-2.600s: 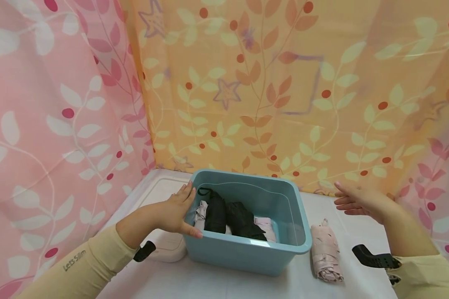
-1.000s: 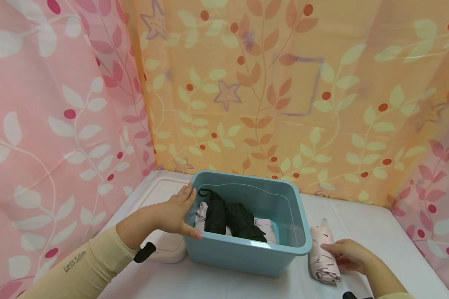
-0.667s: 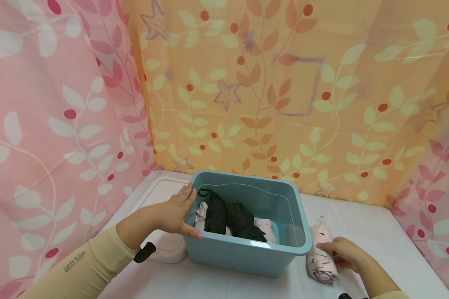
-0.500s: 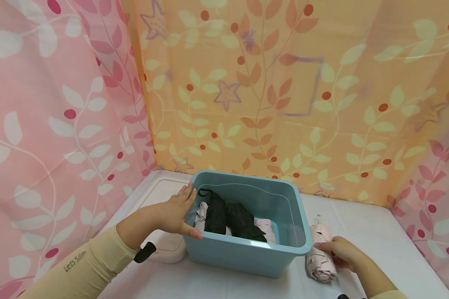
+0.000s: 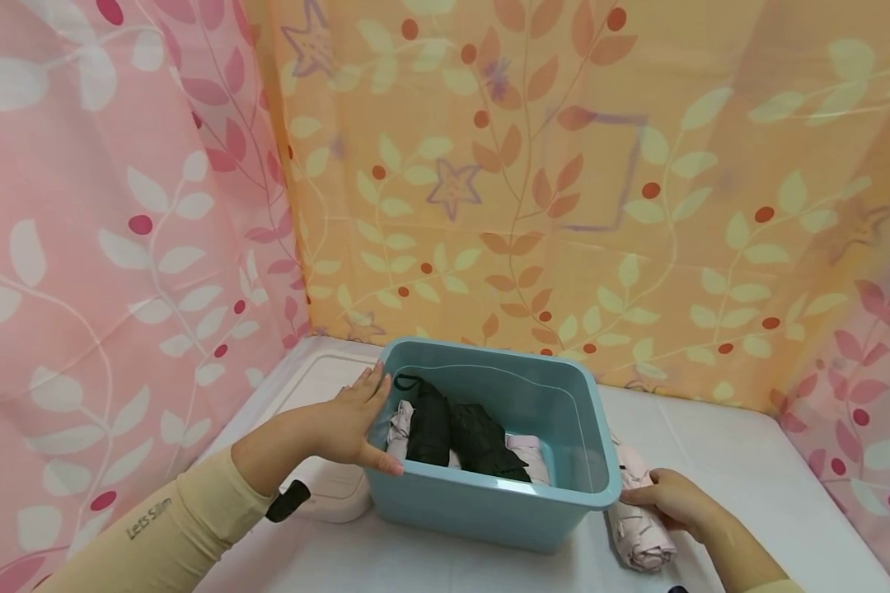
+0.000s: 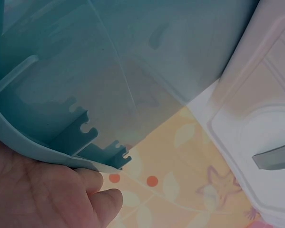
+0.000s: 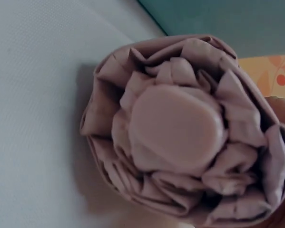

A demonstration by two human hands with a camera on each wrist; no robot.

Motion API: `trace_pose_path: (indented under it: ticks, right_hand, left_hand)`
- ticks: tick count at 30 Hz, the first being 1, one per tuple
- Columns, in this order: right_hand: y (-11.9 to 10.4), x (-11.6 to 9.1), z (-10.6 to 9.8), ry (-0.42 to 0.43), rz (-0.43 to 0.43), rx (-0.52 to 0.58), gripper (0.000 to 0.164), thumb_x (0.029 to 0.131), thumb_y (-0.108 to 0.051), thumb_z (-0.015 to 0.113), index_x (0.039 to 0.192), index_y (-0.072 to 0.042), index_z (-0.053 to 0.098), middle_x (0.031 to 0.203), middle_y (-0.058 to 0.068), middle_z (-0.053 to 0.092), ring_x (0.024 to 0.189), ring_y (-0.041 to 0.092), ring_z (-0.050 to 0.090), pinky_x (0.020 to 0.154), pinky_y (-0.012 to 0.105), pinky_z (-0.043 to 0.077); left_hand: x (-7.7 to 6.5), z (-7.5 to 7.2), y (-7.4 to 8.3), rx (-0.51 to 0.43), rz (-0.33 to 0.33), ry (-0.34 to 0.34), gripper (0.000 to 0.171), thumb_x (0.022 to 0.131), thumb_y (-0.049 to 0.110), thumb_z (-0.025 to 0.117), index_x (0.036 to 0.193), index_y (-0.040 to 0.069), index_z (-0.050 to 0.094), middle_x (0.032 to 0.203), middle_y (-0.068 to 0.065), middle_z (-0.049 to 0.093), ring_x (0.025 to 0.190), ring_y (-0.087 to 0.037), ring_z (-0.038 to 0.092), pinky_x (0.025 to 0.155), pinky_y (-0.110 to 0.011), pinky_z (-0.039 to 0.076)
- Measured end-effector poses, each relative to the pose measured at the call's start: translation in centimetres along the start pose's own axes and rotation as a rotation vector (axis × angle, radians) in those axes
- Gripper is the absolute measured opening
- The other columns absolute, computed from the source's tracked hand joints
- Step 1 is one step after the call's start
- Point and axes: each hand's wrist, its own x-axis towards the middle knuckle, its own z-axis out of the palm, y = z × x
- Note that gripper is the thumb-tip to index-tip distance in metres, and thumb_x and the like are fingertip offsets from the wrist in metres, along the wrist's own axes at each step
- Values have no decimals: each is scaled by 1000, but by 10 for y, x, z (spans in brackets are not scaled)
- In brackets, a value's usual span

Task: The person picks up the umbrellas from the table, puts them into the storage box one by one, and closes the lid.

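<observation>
My right hand (image 5: 675, 498) grips a folded pink umbrella (image 5: 640, 539) lying beside the right wall of a blue plastic bin (image 5: 482, 506). The thumb lies across the umbrella's top, and its far end is partly hidden by the bin's rim. In the right wrist view the umbrella's round, pale end (image 7: 178, 128) faces the camera, ringed by bunched fabric. My left hand (image 5: 344, 424) rests on the bin's left rim with fingers spread. Inside the bin lie two black folded umbrellas (image 5: 430, 424), with pale pink rolled things (image 5: 528, 455) beside and partly under them.
A white lid (image 5: 326, 371) lies on the white-covered table (image 5: 742, 436) left of the bin, partly behind my left arm. Patterned orange (image 5: 445, 206) and pink curtains (image 5: 119, 247) enclose the table at the back and sides.
My right hand has come down from the air at right and taken hold of the pink umbrella, which has shifted slightly left against the bin. My left hand has stayed on the rim.
</observation>
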Motion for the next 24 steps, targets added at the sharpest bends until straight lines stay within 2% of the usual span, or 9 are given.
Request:
trace_pose_path:
  ticks: [5, 10, 14, 18, 21, 24]
  right_hand:
    - [-6, -4, -8, 47, -52, -86, 61, 73, -33, 75, 105, 12, 49, 83, 8, 57, 72, 18, 56, 59, 33, 50]
    - [-21, -7, -33, 80, -95, -98, 70, 77, -37, 71, 113, 17, 44, 84, 9, 60, 71, 17, 60, 62, 35, 52]
    - [-43, -15, -60, 104, -168, -95, 68, 83, -37, 66, 115, 18, 39, 88, 12, 60, 73, 17, 59, 65, 36, 52]
    - [-68, -26, -83, 86, -237, -96, 70, 87, -36, 61, 121, 17, 32, 96, 14, 58, 80, 18, 58, 71, 36, 51]
    - [-87, -35, -94, 79, -276, -121, 73, 88, -38, 58, 125, 17, 27, 101, 17, 57, 83, 18, 59, 73, 35, 51]
    - [-108, -43, -100, 107, -321, -159, 73, 89, -38, 58, 125, 17, 28, 102, 19, 56, 83, 18, 59, 71, 33, 51]
  left_hand:
    - [0, 0, 0, 2, 3, 2, 127, 60, 79, 56, 146, 3, 0, 151, -15, -14, 138, -30, -13, 109, -53, 8]
    - [-1, -2, 1, -1, 6, 3, 126, 61, 78, 56, 146, 2, 0, 151, -16, -13, 138, -30, -12, 108, -53, 9]
    - [-2, -2, 2, -16, 0, 4, 126, 62, 77, 57, 146, 2, 1, 151, -16, -13, 138, -31, -12, 108, -54, 10]
    - [-3, -1, 3, -25, -5, 0, 126, 62, 76, 58, 146, 2, 0, 151, -15, -13, 138, -31, -12, 108, -54, 9]
    - [-2, -1, 2, -15, -4, -1, 126, 61, 77, 57, 146, 2, 0, 151, -15, -12, 138, -30, -12, 108, -54, 9]
    - [-2, -1, 3, -11, -1, 3, 127, 61, 77, 57, 146, 2, 0, 151, -16, -12, 138, -31, -12, 108, -54, 10]
